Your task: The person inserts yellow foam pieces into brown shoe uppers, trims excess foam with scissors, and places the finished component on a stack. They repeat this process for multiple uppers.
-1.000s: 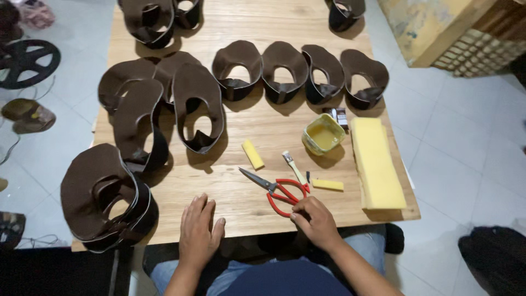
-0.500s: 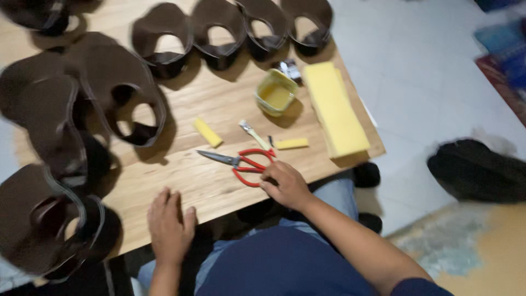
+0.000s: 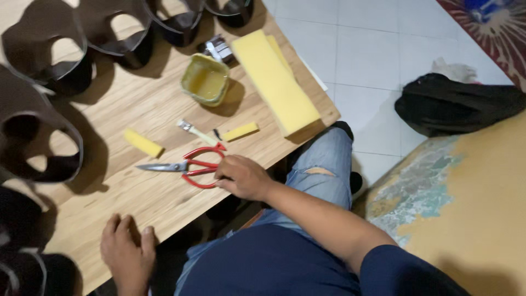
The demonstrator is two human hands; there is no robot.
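At the near edge of the pale wooden table (image 3: 164,203), the right hand (image 3: 241,176) curls its fingers on the red-handled steel scissors (image 3: 186,165), grasp beginning, lifting requires threaded loops; left hand (image 3: 127,251) rests flat, fingers together.

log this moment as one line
right hand: on red scissors | left hand: flat on table edge | scissors: lying flat

On the table (image 3: 137,192): scissors (image 3: 186,165) beside right hand (image 3: 241,176), left hand (image 3: 127,252) nearer the edge. Beyond scissors, brush (image 3: 192,130) between two small foam pieces (image 3: 143,143); farther, glue tub (image 3: 205,81), foam block (image 3: 274,79) to its right.
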